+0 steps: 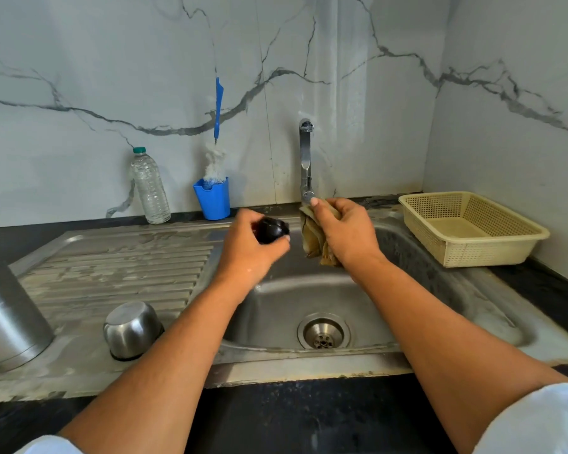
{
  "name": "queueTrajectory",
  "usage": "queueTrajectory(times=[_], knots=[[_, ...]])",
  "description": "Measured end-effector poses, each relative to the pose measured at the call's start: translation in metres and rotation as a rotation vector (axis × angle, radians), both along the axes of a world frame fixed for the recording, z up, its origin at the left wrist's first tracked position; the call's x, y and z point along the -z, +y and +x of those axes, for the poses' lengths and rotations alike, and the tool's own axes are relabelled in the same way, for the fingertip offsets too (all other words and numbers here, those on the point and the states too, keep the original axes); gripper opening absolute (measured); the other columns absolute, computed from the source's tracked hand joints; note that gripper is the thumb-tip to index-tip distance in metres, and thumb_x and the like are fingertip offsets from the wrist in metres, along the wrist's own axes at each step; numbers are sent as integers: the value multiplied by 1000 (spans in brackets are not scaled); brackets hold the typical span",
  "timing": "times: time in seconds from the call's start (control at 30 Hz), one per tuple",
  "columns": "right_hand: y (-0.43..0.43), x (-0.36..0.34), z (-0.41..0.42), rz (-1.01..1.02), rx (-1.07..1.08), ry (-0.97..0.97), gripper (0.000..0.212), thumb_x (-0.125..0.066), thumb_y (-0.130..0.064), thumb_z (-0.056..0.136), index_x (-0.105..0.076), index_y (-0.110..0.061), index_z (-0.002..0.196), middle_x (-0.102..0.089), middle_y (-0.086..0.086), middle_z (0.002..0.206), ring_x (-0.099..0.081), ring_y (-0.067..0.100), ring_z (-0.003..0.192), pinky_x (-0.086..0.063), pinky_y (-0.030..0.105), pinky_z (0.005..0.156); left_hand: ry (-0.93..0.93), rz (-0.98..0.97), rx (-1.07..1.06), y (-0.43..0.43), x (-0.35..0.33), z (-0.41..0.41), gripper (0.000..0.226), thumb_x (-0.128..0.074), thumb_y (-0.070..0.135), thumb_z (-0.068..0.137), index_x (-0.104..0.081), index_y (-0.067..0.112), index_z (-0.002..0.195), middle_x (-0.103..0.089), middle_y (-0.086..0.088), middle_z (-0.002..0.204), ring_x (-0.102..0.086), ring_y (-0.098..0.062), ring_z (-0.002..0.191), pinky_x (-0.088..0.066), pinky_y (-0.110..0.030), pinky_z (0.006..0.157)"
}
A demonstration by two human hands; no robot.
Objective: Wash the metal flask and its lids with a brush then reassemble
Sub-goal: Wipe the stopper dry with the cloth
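Left hand [250,244] curls round the black inner lid [273,229] above the sink basin [276,306]; right hand [345,231] clutches a tan cloth [312,239] under the tap [305,158]. Flask body [7,306] and inverted steel cup lid [132,329] stand on the drainboard [112,263]. Suggest scrubbing the lid's grooves low over the basin.

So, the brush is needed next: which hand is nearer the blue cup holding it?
Left. The left hand sits just right of the blue cup, nearer the camera; the right hand is farther right, by the tap.
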State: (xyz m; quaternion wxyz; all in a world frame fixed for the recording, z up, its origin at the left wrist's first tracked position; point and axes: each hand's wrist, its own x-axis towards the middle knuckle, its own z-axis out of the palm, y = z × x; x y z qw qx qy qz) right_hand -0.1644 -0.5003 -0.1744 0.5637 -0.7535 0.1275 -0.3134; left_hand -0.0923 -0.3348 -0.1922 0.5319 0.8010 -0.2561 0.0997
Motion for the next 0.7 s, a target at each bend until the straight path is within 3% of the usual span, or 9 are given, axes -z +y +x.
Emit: queueTrajectory(times=[0.03, 0.1, 0.3, 0.43, 0.53, 0.63, 0.7], knots=[[1, 1, -1, -70, -9, 51, 37, -62, -55, 95, -69, -26, 117, -74, -4, 99, -71, 16, 93, -61, 40, 88, 31, -53, -8, 1, -1, 2, 50, -86, 25, 81, -52, 24, 117, -63, 2, 114, -62, -17, 105, -50, -26, 83], [3, 4, -2, -189, -6, 142, 43, -60, -55, 97, -63, -26, 130, -69, -5, 108, -65, 15, 100, -56, 32, 88, 46, 24, 15, 2, 2, 4, 52, -87, 23, 80, -50, 26, 115, -62, 2, 115, -62, -19, 107, -52, -31, 89], [9, 6, 2, -222, -43, 190, 45, -57, -56, 98, -62, -25, 131, -69, -3, 111, -65, 17, 103, -56, 36, 92, 96, -26, 7, 7, 5, 8, 52, -88, 26, 80, -52, 23, 118, -63, 1, 115, -62, -16, 104, -50, -27, 84], [9, 12, 6, -55, -101, 240, 42, -54, -58, 99, -66, -24, 121, -74, 0, 100, -71, 19, 96, -58, 40, 91, 385, -148, 120, 11, 8, 5, 53, -87, 25, 82, -57, 16, 125, -67, -6, 123, -68, -19, 109, -57, -38, 96], [12, 9, 0, 106, -128, 259, 36, -50, -52, 103, -65, -23, 117, -76, 5, 96, -75, 22, 88, -62, 41, 86, 324, -138, 63, 13, 1, 0, 41, -86, 24, 84, -65, 20, 119, -71, -1, 116, -68, -15, 107, -55, -33, 97], [22, -1, -12, 302, -215, 264, 34, -44, -42, 107, -62, -16, 119, -78, 12, 93, -77, 29, 87, -62, 47, 87, 443, -290, 80, 21, -19, -9, 23, -83, 17, 87, -69, 17, 105, -75, -10, 114, -72, -23, 109, -55, -38, 101], [31, -7, -17, 363, -288, 273, 37, -43, -40, 107, -59, -10, 121, -78, 18, 96, -76, 36, 90, -59, 54, 91, 414, -277, 71, 32, -30, -9, 24, -84, 17, 85, -70, 16, 104, -75, -10, 110, -71, -26, 111, -55, -40, 102]])
